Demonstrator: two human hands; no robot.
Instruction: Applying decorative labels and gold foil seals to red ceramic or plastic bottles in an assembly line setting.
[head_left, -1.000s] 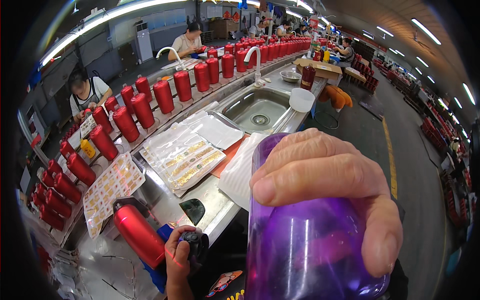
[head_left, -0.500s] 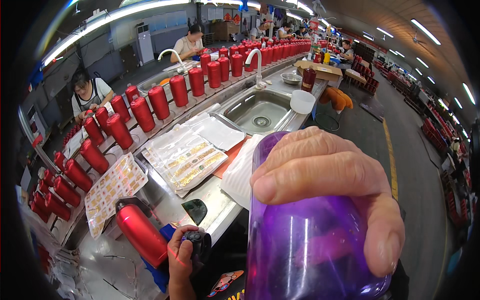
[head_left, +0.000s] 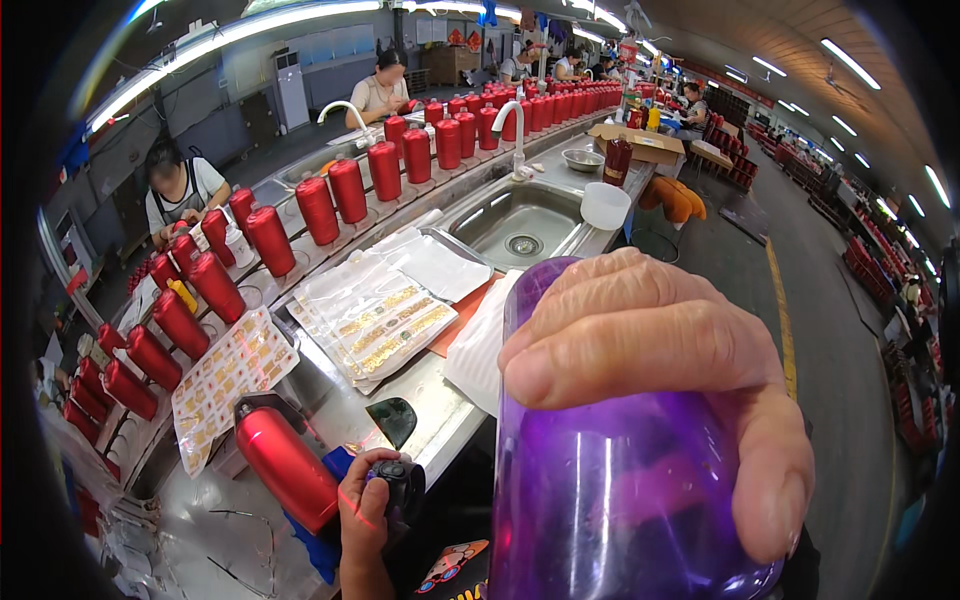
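Observation:
My right hand [head_left: 660, 370] is very close to the camera, its fingers curled round a translucent purple container-like thing [head_left: 600, 500] with a smooth, shiny wall. The lower end of that thing runs out of view. Below and left, my left hand [head_left: 366, 510] closes round a small black device [head_left: 405, 488], and a red light line falls across the thumb. Beside that hand a glossy red bottle [head_left: 285, 465] lies tilted on blue cloth [head_left: 318, 555]. A dark green, rounded flat piece [head_left: 393, 420] rests on the metal bench near it.
Sticker sheets [head_left: 235, 385] and clear-wrapped gold decal sheets [head_left: 375, 320] lie on the bench. Behind them runs a line of upright red bottles [head_left: 317, 210]. A sink [head_left: 525, 240] with a white tap [head_left: 515, 140] and a white tub [head_left: 606, 204] stand farther off. Co-workers [head_left: 180, 190] sit across the line.
The front row of red bottles has shifted rightward and away. A white bottle and a yellow thing now show among the bottles. Both my hands stay almost still.

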